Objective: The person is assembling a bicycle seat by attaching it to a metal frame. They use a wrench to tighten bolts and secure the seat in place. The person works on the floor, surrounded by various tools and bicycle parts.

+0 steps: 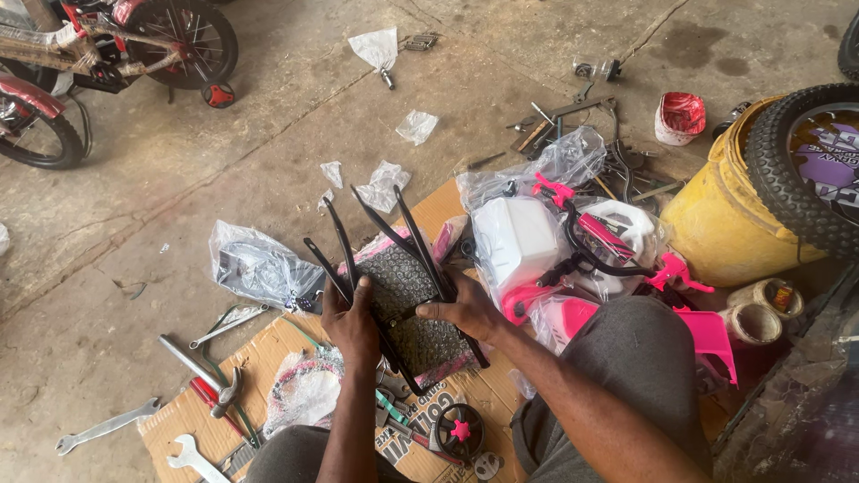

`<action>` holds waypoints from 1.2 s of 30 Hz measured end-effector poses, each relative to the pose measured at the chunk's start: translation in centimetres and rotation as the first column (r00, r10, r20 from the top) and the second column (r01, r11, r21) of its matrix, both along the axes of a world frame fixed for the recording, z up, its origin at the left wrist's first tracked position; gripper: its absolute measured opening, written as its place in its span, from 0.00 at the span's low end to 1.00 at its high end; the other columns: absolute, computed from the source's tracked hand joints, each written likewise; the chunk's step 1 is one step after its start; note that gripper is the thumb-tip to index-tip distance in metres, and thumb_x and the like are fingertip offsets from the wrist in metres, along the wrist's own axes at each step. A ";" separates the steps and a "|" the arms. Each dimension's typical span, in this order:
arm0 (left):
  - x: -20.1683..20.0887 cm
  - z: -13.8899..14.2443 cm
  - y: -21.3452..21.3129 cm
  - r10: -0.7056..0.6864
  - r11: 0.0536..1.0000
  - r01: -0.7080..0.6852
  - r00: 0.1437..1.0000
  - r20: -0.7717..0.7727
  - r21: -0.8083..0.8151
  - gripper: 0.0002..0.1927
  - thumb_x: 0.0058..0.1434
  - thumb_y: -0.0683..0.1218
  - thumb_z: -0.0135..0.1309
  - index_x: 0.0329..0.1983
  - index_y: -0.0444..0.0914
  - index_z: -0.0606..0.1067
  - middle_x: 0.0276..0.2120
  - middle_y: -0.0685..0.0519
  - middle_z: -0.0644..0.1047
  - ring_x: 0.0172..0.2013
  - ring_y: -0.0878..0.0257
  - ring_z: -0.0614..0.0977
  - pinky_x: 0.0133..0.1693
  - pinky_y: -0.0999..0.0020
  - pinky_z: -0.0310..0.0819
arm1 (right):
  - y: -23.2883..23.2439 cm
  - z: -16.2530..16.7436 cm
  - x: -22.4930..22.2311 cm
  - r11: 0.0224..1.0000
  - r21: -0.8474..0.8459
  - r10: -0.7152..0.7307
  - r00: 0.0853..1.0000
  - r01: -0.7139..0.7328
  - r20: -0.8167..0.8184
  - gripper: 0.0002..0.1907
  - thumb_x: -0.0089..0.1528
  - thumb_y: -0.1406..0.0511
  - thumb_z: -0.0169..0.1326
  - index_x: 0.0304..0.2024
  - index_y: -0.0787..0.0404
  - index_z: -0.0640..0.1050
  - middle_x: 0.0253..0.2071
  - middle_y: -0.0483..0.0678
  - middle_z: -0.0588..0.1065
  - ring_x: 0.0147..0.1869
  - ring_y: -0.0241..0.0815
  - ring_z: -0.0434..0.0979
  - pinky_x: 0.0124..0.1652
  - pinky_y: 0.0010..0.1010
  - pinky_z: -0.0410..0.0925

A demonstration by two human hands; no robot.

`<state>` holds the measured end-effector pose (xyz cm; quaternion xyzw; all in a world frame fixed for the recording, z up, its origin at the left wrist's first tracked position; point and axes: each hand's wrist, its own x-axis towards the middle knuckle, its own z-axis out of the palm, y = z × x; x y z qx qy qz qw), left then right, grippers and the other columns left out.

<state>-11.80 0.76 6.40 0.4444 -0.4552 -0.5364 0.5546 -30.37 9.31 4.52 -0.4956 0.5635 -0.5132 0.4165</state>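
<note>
A bubble-wrapped part [407, 304] with metal stays is held between the left hand [351, 324] and right hand [465, 309] over a cardboard sheet [268, 353]; wrenches [107, 427] are laid at its left; a bucket [725, 219] is set far right, with a tyre [801, 165] leaned on it.

Around the flattened cardboard [268, 353]: spanners [106, 427] at its left edge, a small black wheel [459, 430] on it, a yellow drum [729, 215] far right, a bicycle [107, 45] beyond, top left.
</note>
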 end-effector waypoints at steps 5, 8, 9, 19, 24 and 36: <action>0.2 0.3 -1.1 -0.009 0.993 0.040 0.961 0.275 -0.108 0.32 0.61 0.48 0.64 0.67 0.33 0.70 0.42 0.46 0.81 0.41 0.62 0.84 0.43 0.67 0.80 | 0.0 1.2 0.7 0.996 0.028 -0.087 0.996 0.087 -0.004 0.34 0.54 0.50 0.65 0.56 0.63 0.75 0.43 0.47 0.78 0.49 0.40 0.78 0.51 0.32 0.71; 0.7 0.9 -2.1 -0.016 0.987 0.060 0.961 0.276 -0.152 0.34 0.58 0.47 0.64 0.66 0.32 0.67 0.49 0.46 0.79 0.41 0.60 0.85 0.41 0.66 0.82 | 0.1 0.3 0.9 0.995 0.014 -0.096 0.995 0.096 0.012 0.31 0.55 0.53 0.66 0.55 0.64 0.76 0.41 0.46 0.77 0.47 0.39 0.77 0.49 0.31 0.70; 0.9 1.0 -2.3 -0.015 0.982 0.064 0.965 0.261 -0.180 0.35 0.57 0.47 0.64 0.66 0.32 0.67 0.52 0.46 0.77 0.41 0.60 0.85 0.41 0.66 0.82 | 0.1 -0.1 1.0 0.995 0.001 -0.099 0.993 0.100 0.058 0.31 0.55 0.54 0.67 0.54 0.64 0.75 0.41 0.46 0.77 0.46 0.38 0.76 0.48 0.31 0.70; 0.4 0.3 -2.4 0.009 0.941 0.106 0.941 0.338 -0.321 0.20 0.61 0.42 0.65 0.55 0.32 0.77 0.45 0.44 0.82 0.42 0.60 0.83 0.44 0.67 0.79 | 0.3 -1.7 1.0 0.993 0.031 -0.112 0.993 0.111 0.045 0.28 0.58 0.54 0.66 0.54 0.65 0.77 0.39 0.46 0.76 0.43 0.37 0.73 0.47 0.29 0.68; -0.5 0.0 -0.7 0.359 0.746 0.025 0.827 0.433 -0.666 0.21 0.60 0.39 0.64 0.56 0.31 0.75 0.50 0.42 0.78 0.46 0.50 0.81 0.48 0.60 0.77 | -0.1 -4.0 1.1 0.986 -0.012 -0.160 0.976 0.164 0.147 0.28 0.61 0.55 0.62 0.57 0.64 0.75 0.48 0.47 0.79 0.51 0.37 0.76 0.53 0.29 0.68; -0.2 1.0 -0.7 -0.056 0.938 0.128 0.973 0.225 -0.321 0.28 0.63 0.48 0.63 0.63 0.31 0.71 0.53 0.43 0.79 0.54 0.54 0.81 0.57 0.58 0.74 | 0.2 -6.4 0.6 0.971 0.034 -0.237 0.952 0.235 0.195 0.20 0.65 0.58 0.56 0.54 0.65 0.77 0.46 0.47 0.80 0.50 0.36 0.74 0.52 0.30 0.68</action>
